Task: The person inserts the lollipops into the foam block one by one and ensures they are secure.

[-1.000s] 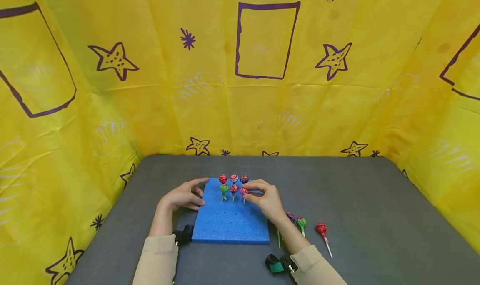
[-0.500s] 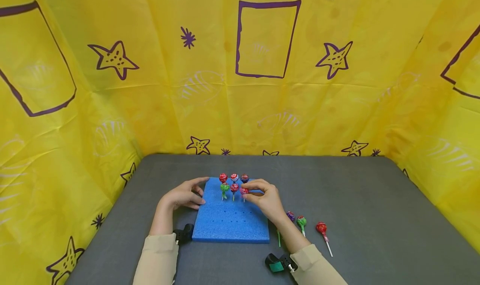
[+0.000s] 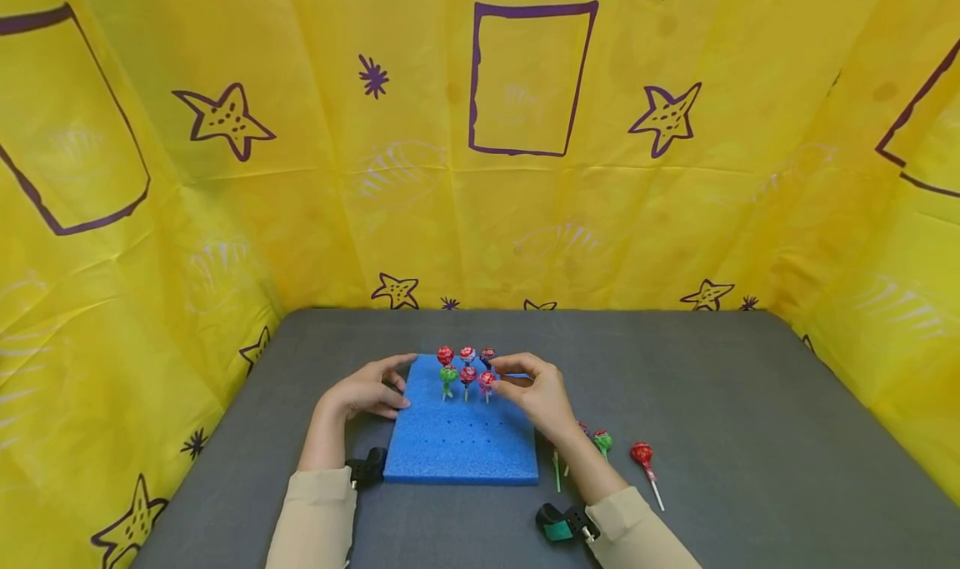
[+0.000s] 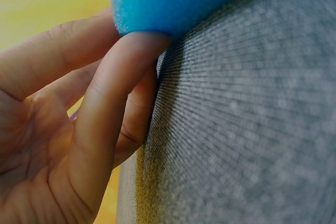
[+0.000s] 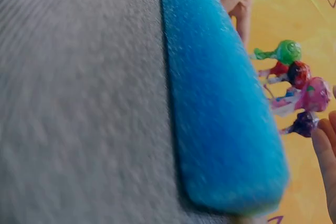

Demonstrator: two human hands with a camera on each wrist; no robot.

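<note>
We counted six lollipops [image 3: 467, 367] standing at the far edge of the blue foam board [image 3: 461, 444]. Three loose lollipops [image 3: 641, 456] lay on the grey table [image 3: 750, 436] by the board's right edge, our right forearm partly covering them. Right hand [image 3: 536, 390] had fingers loosely spread beside the pink lollipop [image 3: 487, 379], grasping nothing. Left hand [image 3: 367, 392] pressed the board's far-left corner, fingers relaxed. Many holes unfilled.

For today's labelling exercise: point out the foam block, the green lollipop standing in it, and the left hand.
foam block [image 3: 457, 448]: head view, bare top surface.
green lollipop [image 3: 448, 375]: head view, wrapped head.
left hand [image 3: 365, 396]: head view, back of hand.
</note>
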